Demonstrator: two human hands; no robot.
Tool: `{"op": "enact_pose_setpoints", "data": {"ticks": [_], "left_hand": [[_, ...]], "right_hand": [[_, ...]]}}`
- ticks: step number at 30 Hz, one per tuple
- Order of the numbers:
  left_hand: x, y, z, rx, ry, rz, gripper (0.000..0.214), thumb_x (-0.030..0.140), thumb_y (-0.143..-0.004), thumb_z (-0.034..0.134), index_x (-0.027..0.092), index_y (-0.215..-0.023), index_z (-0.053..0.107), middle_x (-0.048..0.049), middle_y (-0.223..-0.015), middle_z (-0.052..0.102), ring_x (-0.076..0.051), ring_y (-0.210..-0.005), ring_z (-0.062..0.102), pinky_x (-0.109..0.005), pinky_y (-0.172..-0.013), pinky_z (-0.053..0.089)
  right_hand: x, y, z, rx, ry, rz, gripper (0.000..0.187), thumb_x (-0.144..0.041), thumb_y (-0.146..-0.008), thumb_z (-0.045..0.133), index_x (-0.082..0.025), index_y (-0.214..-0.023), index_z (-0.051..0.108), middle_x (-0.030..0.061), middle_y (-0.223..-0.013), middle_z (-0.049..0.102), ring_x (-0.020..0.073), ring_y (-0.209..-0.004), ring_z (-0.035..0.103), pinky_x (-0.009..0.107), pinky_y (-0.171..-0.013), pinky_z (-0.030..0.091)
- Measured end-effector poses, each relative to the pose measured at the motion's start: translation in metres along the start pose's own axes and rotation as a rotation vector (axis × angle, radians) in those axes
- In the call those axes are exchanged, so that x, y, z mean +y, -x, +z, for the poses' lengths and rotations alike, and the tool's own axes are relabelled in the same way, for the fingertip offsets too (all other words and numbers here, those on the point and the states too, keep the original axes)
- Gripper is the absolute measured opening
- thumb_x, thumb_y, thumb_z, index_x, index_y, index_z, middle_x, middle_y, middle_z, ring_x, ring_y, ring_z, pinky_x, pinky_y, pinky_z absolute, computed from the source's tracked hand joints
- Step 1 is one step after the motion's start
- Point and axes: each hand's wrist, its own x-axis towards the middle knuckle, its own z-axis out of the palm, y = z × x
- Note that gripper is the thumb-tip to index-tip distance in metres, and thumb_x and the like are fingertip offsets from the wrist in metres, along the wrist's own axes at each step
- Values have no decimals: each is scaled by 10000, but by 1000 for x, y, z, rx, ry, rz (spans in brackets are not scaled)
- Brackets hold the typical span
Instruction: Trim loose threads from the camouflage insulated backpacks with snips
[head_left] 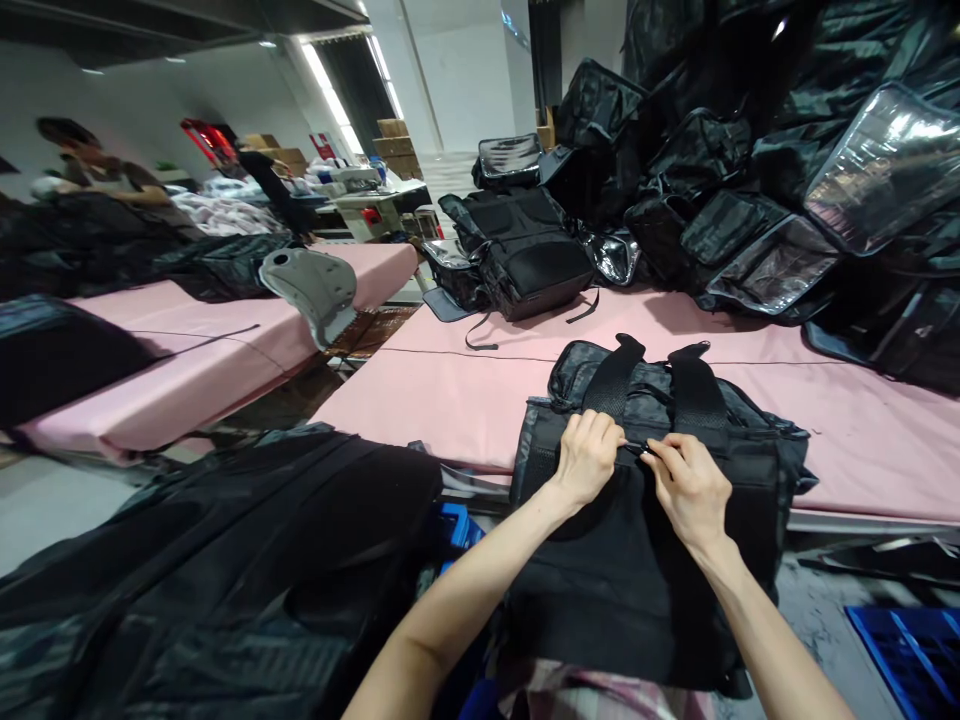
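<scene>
A black backpack (600, 590) with dark camouflage sides leans against the edge of the pink-covered table, its upper part lying on the top. Two wide black shoulder straps (697, 390) stick up from it. Between my hands runs a short, narrow black strap (636, 447), possibly with a small buckle; its details are too small to make out. My left hand (589, 458) pinches the strap's left end, knuckles up. At the other end, the thumb and fingers of my right hand (688, 488) are closed on it. Both hands rest close to the pack's back panel.
Black bags with silvery linings (772, 265) are heaped along the table's (442, 400) far side. More dark bags (225, 560) stand close on my left. A grey chair (311, 290) sits between two tables. Blue plastic (907, 650) lies low right. People work at the back left.
</scene>
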Motion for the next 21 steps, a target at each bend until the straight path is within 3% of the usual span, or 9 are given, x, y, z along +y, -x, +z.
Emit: {"op": "enact_pose_setpoints", "data": {"ticks": [5,9,15,21], "left_hand": [[-4,-9,-13,-124,139,-72,295,317,-918,440,175,-749,636,-18,-798,608,-146,-782,474,-312,-693,299],[-8,-27,-19,-184,146,10,241,413,-858,526,240,-915,684,-21,-1012,614,-173,-931,462,-348,-770,281],[-5,-45,-16,-342,136,99,232,333,-879,514,213,-775,683,-28,-907,615,-182,-928,441,-381,-789,261],[-1,-41,-17,-329,112,133,150,207,-873,490,141,-798,601,-59,-936,576,-182,-931,436,-339,-753,303]], "right_hand": [[5,1,-12,1,28,116,165,-275,-861,543,-170,-890,668,28,-834,617,102,-703,564,201,-595,394],[11,2,-24,-44,125,179,209,-328,-865,532,-190,-916,681,23,-862,629,101,-691,571,207,-540,358],[8,-1,-29,-135,172,200,270,-382,-876,500,-197,-901,694,32,-847,631,101,-661,566,218,-481,304],[4,-9,-27,-183,147,166,280,-389,-878,495,-191,-905,692,30,-831,625,102,-652,559,219,-483,299]]}}
